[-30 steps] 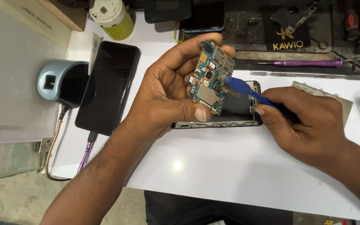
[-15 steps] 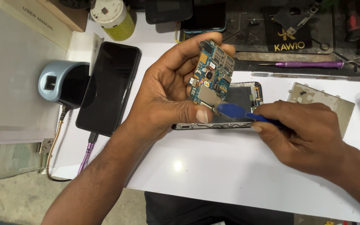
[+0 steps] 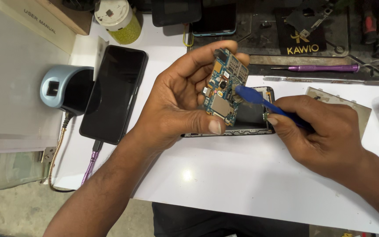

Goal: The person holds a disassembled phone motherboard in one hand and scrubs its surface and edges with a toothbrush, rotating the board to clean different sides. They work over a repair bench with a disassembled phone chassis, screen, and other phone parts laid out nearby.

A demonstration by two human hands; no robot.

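Left hand: my left hand (image 3: pixel 178 103) pinches a small circuit board (image 3: pixel 224 85), thumb on its near edge, fingertips curled over its far edge, the board held up on edge above the table.
Right hand: my right hand (image 3: pixel 319 131) is closed round a blue plastic pry tool (image 3: pixel 264 102), thumb and forefinger gripping its handle.
Tool tip: the flat blue end rests against the face of the circuit board, near its middle.
Opened phone: a phone body (image 3: pixel 253 120) with its back off lies flat on the white table (image 3: pixel 242 188), just beneath both hands; my left thumb hides its left end.
Black phone: a second phone (image 3: pixel 115 92), screen dark, lies to the left, propped on a round grey stand (image 3: pixel 60 87), a purple cable (image 3: pixel 91 162) plugged into its near end.
Far right: a purple-handled screwdriver (image 3: pixel 316 68) and a thin metal pry bar (image 3: pixel 325 80) lie on a dark work mat (image 3: pixel 264 39).
Right: a flat metal plate (image 3: pixel 360 105) shows behind my right hand.
Far left: a yellow-green jar (image 3: pixel 117 19) with a white lid.
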